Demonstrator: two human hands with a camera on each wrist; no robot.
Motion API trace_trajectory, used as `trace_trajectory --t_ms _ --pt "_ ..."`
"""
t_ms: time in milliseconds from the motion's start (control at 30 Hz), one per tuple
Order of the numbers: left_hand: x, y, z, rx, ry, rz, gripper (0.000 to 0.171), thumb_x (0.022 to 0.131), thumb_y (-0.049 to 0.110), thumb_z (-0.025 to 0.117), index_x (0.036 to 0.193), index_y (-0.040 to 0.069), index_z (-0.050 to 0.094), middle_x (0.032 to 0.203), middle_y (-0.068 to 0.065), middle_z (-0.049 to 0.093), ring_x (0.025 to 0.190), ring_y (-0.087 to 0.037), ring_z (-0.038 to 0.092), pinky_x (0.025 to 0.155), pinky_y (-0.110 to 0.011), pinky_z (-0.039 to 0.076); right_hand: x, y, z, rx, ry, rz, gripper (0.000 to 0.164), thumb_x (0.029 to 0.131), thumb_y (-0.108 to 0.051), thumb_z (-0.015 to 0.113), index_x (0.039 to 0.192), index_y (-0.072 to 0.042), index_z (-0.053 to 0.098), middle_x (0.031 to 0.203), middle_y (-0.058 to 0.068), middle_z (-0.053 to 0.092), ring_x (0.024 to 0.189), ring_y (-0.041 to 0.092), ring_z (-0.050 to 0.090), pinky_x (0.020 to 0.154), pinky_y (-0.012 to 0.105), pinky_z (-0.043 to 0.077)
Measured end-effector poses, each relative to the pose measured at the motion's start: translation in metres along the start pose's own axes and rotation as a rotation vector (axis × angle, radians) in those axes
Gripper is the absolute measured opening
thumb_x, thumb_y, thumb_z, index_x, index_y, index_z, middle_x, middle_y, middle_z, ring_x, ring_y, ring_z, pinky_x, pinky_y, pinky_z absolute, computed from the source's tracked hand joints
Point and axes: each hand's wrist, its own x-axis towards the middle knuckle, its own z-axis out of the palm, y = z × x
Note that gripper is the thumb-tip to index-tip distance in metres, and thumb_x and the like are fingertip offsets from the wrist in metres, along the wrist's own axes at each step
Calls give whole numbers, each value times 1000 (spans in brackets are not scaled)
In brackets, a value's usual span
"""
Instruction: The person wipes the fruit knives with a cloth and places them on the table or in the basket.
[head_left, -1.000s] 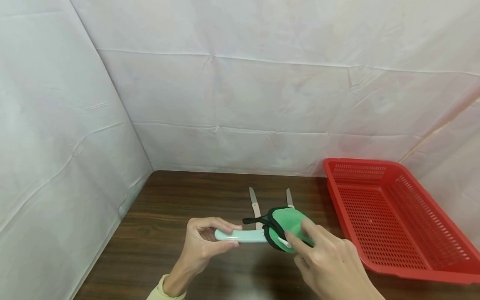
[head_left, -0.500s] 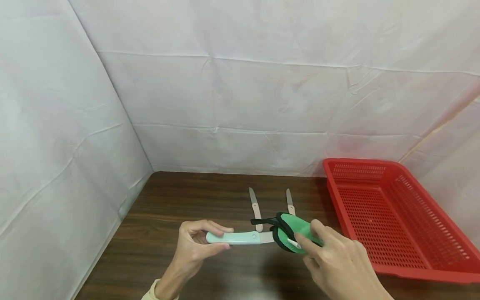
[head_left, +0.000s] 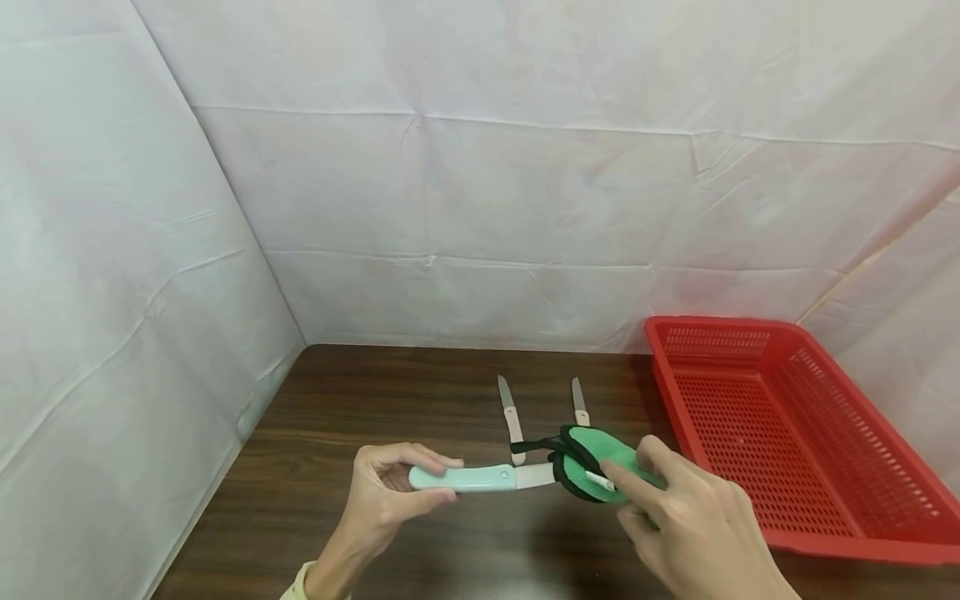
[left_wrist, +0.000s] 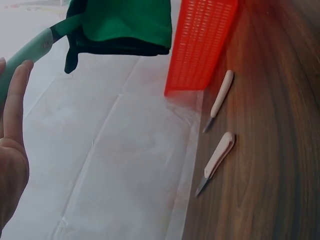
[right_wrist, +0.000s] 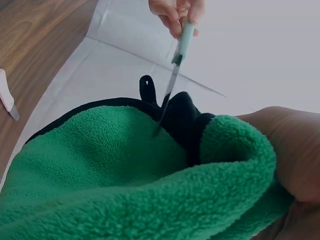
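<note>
1. Under everything: dark wood-grain tabletop [head_left: 337,400].
2. Far right on it: red perforated plastic basket [head_left: 840,546].
3. Black-trimmed green plush cloth [head_left: 613,448], off the tabletop, partly folded; black hanging loop [head_left: 536,446] sticks out leftward.
4. Right hand [head_left: 693,508] pinches the cloth.
5. Left hand [head_left: 380,496] grips the butt of a mint-handled folding knife [head_left: 474,479], thumb below, fingers above.
6. Knife is up between both hands, long axis nearly sideways — handle left, blade out toward the right hand. Left hand nearer. Blade end meets the cloth's trim, seemingly touching.
7. Behind, on the tabletop: left pink-handled knife [head_left: 513,423], right pink-handled knife [head_left: 581,416] — blades pointing away from the person.
</note>
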Motion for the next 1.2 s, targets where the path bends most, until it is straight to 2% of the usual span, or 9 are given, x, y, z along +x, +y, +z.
trace_trajectory --t_ms 67,100,233,333,400,533,767,900,1200 --pt "0 0 -1 1 -1 3 33 59 -26 62 84 -4 64 87 -20 65 78 -32 63 56 -37 52 0 0 -2 7 1 16 35 53 -13 70 87 -21 69 74 -6 41 49 -2 26 38 6 21" --pt "0 0 -1 -2 -3 5 33 59 -26 62 84 -4 64 87 -19 65 78 -32 63 55 -37 52 0 0 -3 10 -8 31 40 48 -12 74 88 -21 69 74 -6 41 49 -2 27 39 6 22" --pt "0 -1 -2 7 -2 2 32 59 -25 62 84 -4 65 86 -19 65 77 -31 63 55 -37 52 2 4 -3 29 73 -5 22 68 -19 56 87 -19 69 75 -5 44 49 -2 27 37 8 20" --pt "0 -1 -2 8 -1 -11 32 60 -25 63 84 -4 65 87 -19 65 77 -31 63 57 -36 53 5 6 -2 36 141 -46 34 76 -24 37 85 -17 69 74 -5 45 48 -2 26 36 9 18" --pt "1 -1 -2 10 0 -16 32 60 -25 63 84 -4 65 87 -19 65 78 -32 63 58 -36 53 6 5 -2 40 154 -52 36 77 -26 34 84 -17 69 74 -4 45 48 -2 27 36 9 18" --pt "3 -2 1 23 -3 -8 32 60 -25 63 84 -3 65 87 -20 65 79 -32 63 56 -37 53 11 3 -3 55 174 -67 35 79 -26 35 85 -17 68 74 -3 46 48 0 29 37 10 19" --pt "6 -4 6 49 -9 3 32 61 -22 65 85 -1 65 86 -22 64 80 -34 62 53 -35 52 15 -4 -4 81 150 -60 35 84 -29 33 87 -19 66 76 -4 45 48 1 30 37 10 20" --pt "8 -4 7 75 -9 4 30 62 -20 66 85 0 66 85 -22 64 80 -36 62 52 -34 52 17 -7 -3 87 159 -74 34 83 -27 34 87 -19 66 75 -4 45 48 0 30 37 9 19" --pt "10 -5 11 46 -7 15 29 61 -20 66 84 -1 65 85 -23 64 80 -35 62 53 -39 52 22 -15 0 99 145 -110 41 82 -23 28 86 -16 68 74 0 43 49 5 33 36 10 21"
